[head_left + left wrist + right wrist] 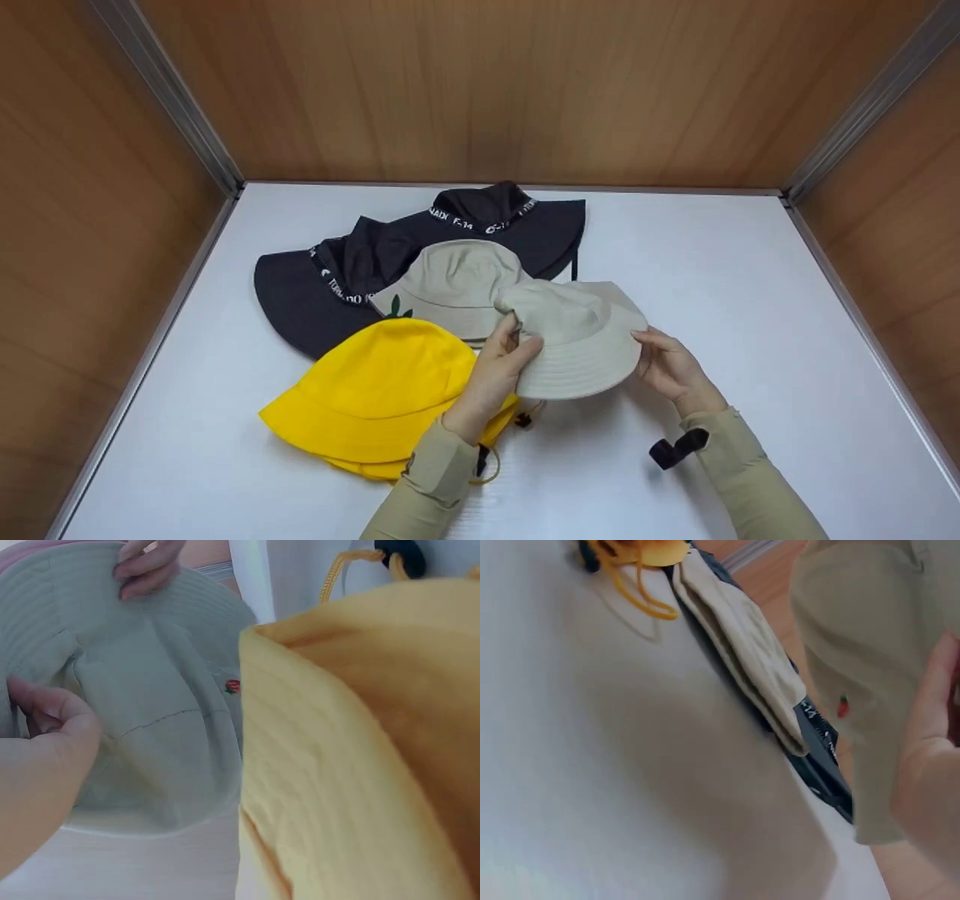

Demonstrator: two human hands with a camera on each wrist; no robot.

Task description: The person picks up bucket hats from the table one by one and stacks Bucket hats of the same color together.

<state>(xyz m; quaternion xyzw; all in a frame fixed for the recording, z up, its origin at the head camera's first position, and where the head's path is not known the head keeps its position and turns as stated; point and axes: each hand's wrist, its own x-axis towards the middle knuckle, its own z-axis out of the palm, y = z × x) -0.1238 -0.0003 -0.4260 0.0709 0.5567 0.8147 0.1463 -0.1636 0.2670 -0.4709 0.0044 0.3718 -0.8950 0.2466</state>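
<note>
A pale grey-green bucket hat (577, 352) is held up above the table, tilted, with a small red motif on its side. My left hand (491, 375) pinches it at the left, thumb on the brim. At the right edge of the brim, my right hand (671, 367) grips with fingers and thumb. The left wrist view shows the hat's wide stitched brim. Just behind it lies a beige bucket hat (465, 274) with a green leaf design, partly covered by the held one. A yellow bucket hat (375, 375) sits under my left forearm.
Two black brimmed hats with white lettering, one at the left (285, 296) and one at the back (555, 229), lie beneath the beige one. A yellow cord (649, 604) with a dark toggle trails from the yellow hat. Wooden panels (480, 97) enclose the white table (750, 300).
</note>
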